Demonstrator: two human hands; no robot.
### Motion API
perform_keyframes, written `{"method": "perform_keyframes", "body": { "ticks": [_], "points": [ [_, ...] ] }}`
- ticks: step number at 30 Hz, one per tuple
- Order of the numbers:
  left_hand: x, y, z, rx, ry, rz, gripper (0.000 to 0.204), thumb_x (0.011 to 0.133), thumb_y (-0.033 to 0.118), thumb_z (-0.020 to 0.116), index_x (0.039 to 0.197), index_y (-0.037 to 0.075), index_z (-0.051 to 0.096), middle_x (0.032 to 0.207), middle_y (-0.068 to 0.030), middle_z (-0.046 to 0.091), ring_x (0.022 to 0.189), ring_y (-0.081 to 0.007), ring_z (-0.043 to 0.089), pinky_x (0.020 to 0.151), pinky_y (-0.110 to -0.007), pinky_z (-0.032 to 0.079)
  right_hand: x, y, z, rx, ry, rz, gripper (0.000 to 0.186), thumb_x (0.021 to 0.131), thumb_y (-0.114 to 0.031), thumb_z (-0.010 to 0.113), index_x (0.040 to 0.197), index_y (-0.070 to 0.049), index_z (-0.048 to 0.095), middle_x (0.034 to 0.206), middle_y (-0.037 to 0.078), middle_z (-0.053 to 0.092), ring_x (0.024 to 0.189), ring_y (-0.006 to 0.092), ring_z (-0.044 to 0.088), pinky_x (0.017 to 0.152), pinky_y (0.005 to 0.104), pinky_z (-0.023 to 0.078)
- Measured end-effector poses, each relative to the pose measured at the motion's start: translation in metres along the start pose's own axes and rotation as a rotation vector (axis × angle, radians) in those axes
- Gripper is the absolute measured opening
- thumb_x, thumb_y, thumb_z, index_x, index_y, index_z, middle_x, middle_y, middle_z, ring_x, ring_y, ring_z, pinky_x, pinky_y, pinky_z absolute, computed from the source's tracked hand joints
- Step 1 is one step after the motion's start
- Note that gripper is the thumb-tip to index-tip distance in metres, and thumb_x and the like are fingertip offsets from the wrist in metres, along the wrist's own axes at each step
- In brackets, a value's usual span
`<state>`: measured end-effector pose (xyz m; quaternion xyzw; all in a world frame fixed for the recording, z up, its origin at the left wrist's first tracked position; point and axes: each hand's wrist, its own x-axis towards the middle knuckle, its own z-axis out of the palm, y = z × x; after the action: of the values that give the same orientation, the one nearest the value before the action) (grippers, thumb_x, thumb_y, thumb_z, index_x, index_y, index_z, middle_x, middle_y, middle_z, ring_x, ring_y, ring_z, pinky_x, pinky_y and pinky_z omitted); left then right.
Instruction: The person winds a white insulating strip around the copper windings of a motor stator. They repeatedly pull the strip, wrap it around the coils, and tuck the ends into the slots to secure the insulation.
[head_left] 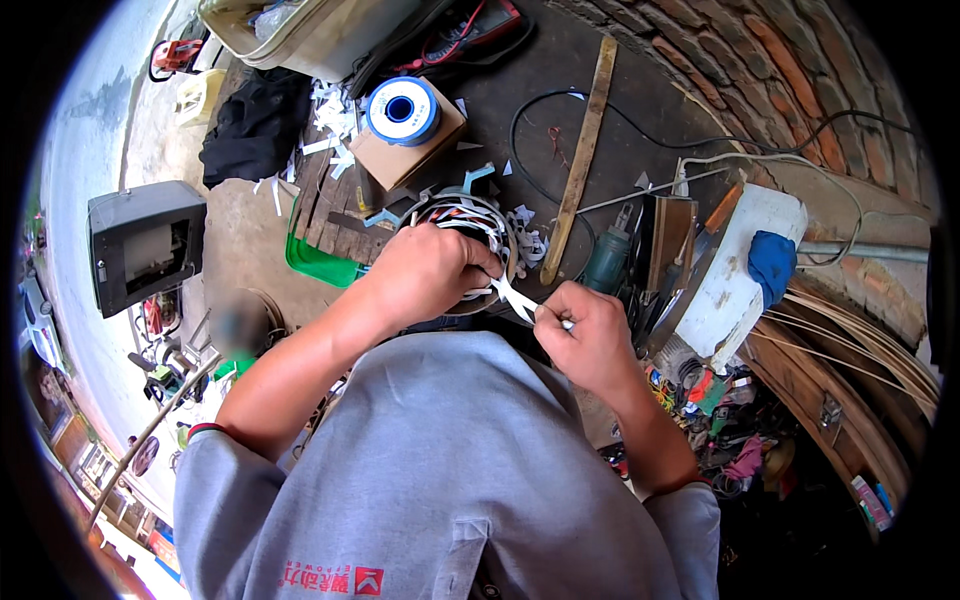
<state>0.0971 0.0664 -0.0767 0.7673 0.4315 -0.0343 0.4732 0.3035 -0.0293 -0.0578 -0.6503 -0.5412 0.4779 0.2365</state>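
A round metal motor stator [462, 212] with white, orange and dark windings and pale blue brackets sits in front of me. My left hand [440, 265] lies over its front, thumb and fingers pinched at a white strip [515, 298] among the windings. My right hand [585, 335], to the right and slightly lower, is closed on the free end of that strip, which stretches between the two hands. The windings under my left fingers are partly hidden. White paper scraps [530, 238] lie beside the stator.
Behind stand a wire spool [425, 125] on a cardboard box [385, 165] and a bin [300, 40]. A wooden stick [580, 160], cables and a green drill [608, 260] lie right, near a white board [720, 310]. Left are a green plastic piece [310, 260] and a floodlight-like housing [145, 245].
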Motion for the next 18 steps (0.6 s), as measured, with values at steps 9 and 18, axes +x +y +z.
{"method": "perform_keyframes", "body": {
  "ticks": [9, 18],
  "points": [
    [0.007, 0.001, -0.001, -0.010, -0.030, -0.010, 0.018, 0.080, 0.016, 0.076, 0.098, 0.015, 0.078, 0.090, -0.0079, 0.075, 0.083, -0.0264, 0.072, 0.077, -0.035, 0.056, -0.005, 0.011, 0.017, 0.347, 0.098, 0.055, 0.018, 0.083, -0.005, 0.069, 0.098, 0.001, 0.062, 0.078, 0.007, 0.064, 0.064, 0.0094, 0.056, 0.059, 0.0271, 0.045],
    [0.010, -0.002, 0.002, 0.065, -0.027, -0.054, 0.017, 0.075, 0.024, 0.075, 0.090, 0.020, 0.080, 0.082, -0.0094, 0.074, 0.077, -0.0291, 0.071, 0.074, -0.039, 0.057, -0.014, 0.068, 0.087, 0.476, 0.167, 0.077, 0.079, 0.080, 0.001, 0.074, 0.147, 0.003, 0.033, 0.092, 0.007, 0.060, 0.069, 0.0103, 0.058, 0.060, 0.0240, 0.047]
  ]
}}
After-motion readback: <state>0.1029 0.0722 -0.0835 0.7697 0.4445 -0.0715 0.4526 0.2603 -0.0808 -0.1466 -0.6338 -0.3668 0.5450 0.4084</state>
